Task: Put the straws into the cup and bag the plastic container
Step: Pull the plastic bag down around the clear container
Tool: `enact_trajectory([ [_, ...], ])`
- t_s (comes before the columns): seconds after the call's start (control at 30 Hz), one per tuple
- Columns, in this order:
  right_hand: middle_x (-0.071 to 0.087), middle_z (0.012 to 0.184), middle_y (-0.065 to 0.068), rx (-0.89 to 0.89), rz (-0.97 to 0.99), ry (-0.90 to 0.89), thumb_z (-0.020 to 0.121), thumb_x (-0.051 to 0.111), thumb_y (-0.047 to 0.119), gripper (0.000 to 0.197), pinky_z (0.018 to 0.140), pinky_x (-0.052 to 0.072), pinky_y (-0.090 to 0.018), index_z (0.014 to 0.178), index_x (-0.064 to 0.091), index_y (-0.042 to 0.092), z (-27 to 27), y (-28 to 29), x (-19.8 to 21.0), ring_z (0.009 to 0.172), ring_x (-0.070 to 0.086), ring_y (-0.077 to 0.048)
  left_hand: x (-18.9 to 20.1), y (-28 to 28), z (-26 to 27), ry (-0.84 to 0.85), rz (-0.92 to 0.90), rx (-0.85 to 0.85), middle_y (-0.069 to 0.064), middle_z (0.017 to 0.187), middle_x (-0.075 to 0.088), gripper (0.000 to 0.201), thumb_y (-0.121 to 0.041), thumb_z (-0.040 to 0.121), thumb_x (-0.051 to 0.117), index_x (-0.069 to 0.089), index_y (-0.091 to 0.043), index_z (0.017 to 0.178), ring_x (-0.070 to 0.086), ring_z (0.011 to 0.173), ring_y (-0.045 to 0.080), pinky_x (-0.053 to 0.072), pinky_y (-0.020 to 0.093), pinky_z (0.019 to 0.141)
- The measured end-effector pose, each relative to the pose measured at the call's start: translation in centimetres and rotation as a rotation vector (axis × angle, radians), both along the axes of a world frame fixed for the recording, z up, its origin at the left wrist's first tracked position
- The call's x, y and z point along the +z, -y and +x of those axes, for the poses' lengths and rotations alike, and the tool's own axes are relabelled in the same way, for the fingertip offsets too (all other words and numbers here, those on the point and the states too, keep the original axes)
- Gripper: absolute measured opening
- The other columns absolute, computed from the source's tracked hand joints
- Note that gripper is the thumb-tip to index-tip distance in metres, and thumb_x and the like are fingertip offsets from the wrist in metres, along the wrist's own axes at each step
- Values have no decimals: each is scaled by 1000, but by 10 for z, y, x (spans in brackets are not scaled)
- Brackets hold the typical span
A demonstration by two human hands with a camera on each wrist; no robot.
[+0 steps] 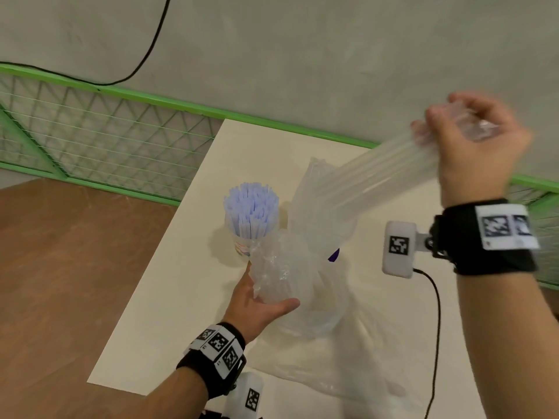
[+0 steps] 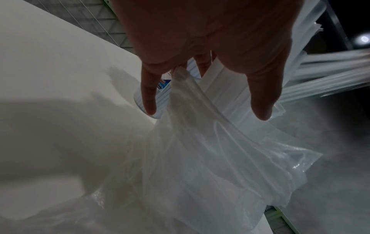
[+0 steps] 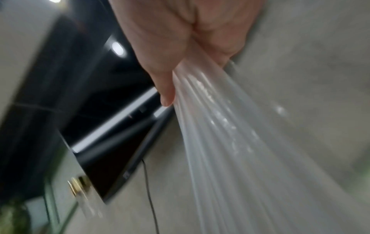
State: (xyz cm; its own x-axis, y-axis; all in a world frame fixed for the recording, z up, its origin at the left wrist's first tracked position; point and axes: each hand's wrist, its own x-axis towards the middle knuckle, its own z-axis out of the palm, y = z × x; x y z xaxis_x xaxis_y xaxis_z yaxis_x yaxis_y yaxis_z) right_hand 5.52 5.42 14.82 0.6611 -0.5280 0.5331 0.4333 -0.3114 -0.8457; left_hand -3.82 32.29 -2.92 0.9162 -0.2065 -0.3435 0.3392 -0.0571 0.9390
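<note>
Straws (image 1: 251, 210) are stood upright in the cup (image 1: 242, 247) on the white board (image 1: 169, 297), bluish-white tips fanned above the rim. Right hand (image 1: 472, 140) is raised well above the board, fingers curled round one gathered end of a clear ribbed plastic sleeve (image 1: 378, 179) — blurred in the head view, pulled taut down toward the bag (image 1: 348, 352). Left hand (image 1: 257, 303) is held beside the cup, thumb and fingers gripping a crumpled bunch of clear plastic (image 1: 278, 267) at the bag mouth. Bag is draped on the board. Container cannot be made out separately — the clear layers overlap.
</note>
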Motion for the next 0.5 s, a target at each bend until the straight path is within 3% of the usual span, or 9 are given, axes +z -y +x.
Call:
enact_trajectory([
  [0.1,72,87,-6,112,-112,-232,76,79,17,22,81,58,-48,96,70,19,31,-2,-42,85,70,-34,0,0,0,-6,-17,1,-4,108,71,68,-2,63,88,57,-22,120,68,94,0,49,6,73],
  [0.17,73,91,2,151,-328,-380,80,77,20,21,90,54,-31,100,70,20,40,-4,-65,87,69,-16,-1,-1,0,-4,-26,1,-4,109,72,68,-1,64,88,58,-19,122,68,96,1,49,7,75],
  [0.23,73,105,6,155,-641,-450,85,74,29,23,94,45,-16,107,71,21,46,-4,-84,97,65,-9,-1,-2,0,-9,-33,0,-5,109,72,69,-2,64,88,58,-17,124,68,99,3,49,8,76],
  [0.3,67,124,1,215,-907,-510,91,67,33,32,100,41,-25,120,66,21,53,-3,-98,118,59,-18,-1,-2,0,-10,-33,0,-5,110,72,70,-2,64,88,58,-18,125,68,101,3,50,9,77],
  [0.37,55,142,0,296,-1129,-611,96,59,33,43,107,35,-37,137,54,23,58,-3,-110,138,42,-24,-1,-2,0,-14,-29,6,-4,110,72,69,-1,64,88,58,-18,124,68,101,4,50,9,76],
  [0.5,30,158,2,368,-1430,-727,99,42,46,62,116,20,-44,154,24,21,55,-3,-122,148,18,-28,1,-3,0,-31,-23,-2,-4,111,71,71,-4,64,88,57,-18,125,68,100,3,49,7,74],
])
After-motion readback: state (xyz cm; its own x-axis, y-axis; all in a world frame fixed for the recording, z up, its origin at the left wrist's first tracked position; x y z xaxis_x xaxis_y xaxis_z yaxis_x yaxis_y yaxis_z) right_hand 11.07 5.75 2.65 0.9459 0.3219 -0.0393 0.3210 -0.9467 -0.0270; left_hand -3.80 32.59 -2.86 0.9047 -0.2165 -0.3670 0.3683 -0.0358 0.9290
